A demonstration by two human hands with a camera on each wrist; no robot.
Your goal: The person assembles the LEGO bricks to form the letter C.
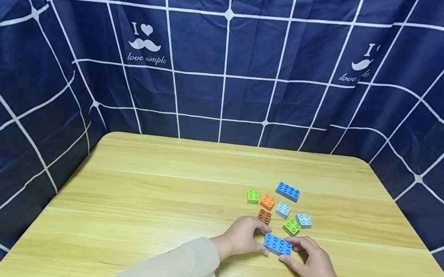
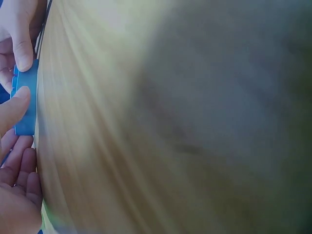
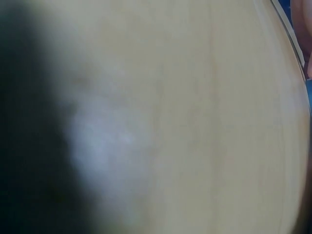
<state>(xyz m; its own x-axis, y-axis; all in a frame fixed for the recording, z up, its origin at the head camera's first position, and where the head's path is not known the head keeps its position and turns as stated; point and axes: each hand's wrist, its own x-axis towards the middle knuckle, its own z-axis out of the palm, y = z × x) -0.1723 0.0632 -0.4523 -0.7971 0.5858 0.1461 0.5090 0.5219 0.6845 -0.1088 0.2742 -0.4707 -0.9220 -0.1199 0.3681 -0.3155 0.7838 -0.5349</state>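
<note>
In the head view, a long blue building brick (image 1: 277, 244) with two rows of studs lies level near the front of the table. My left hand (image 1: 242, 237) pinches its left end between thumb and fingers. At the right end, my right hand (image 1: 312, 263) grips it the same way. The left wrist view has this blue brick (image 2: 28, 105) at its left edge, a hand at either end. Just beyond the left fingertips sits a brown brick (image 1: 264, 216); a green brick (image 1: 292, 227) lies just behind the held one.
Farther back lie a second long blue brick (image 1: 288, 191), another green brick (image 1: 252, 197), an orange brick (image 1: 267, 201) and two light blue bricks, one central (image 1: 283, 209), one to the right (image 1: 304, 220). Dark blue curtains (image 1: 244, 99) surround the wooden table (image 1: 156, 186).
</note>
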